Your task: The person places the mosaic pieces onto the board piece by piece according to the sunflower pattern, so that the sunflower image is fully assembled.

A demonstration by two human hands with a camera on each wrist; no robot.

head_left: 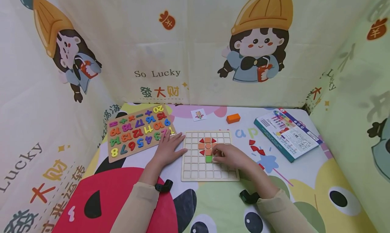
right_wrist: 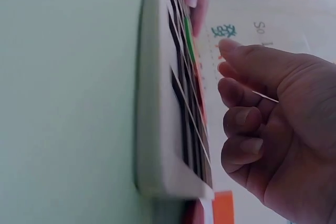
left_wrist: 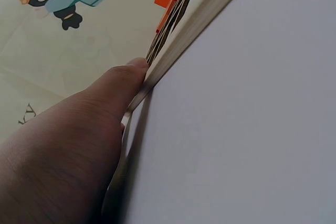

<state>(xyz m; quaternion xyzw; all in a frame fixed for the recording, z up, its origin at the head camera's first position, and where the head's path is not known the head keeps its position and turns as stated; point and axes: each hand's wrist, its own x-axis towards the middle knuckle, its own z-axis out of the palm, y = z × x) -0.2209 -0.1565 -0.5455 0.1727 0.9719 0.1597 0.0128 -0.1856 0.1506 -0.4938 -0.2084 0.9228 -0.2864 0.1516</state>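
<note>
A square wooden grid board (head_left: 189, 173) lies on the table. Orange squares (head_left: 208, 140), red corner pieces (head_left: 202, 152) and a green square (head_left: 208, 159) sit in its cells. My right hand (head_left: 230, 155) is over the board's middle, fingers curled. In the right wrist view, thumb and forefinger of that hand (right_wrist: 283, 114) seem to pinch a small red piece (right_wrist: 227, 70), mostly hidden by the fingers. My left hand (head_left: 169, 148) rests with fingers extended, fingertips over the number board's (head_left: 143, 150) right corner and thumb at the grid board's left edge.
Loose red pieces (head_left: 261, 152) lie right of the grid board. Behind it are a small picture card (head_left: 199, 114) and an orange block (head_left: 233, 118). A flat boxed set (head_left: 287, 134) lies at the right. Printed cloth walls (head_left: 201, 57) enclose the table.
</note>
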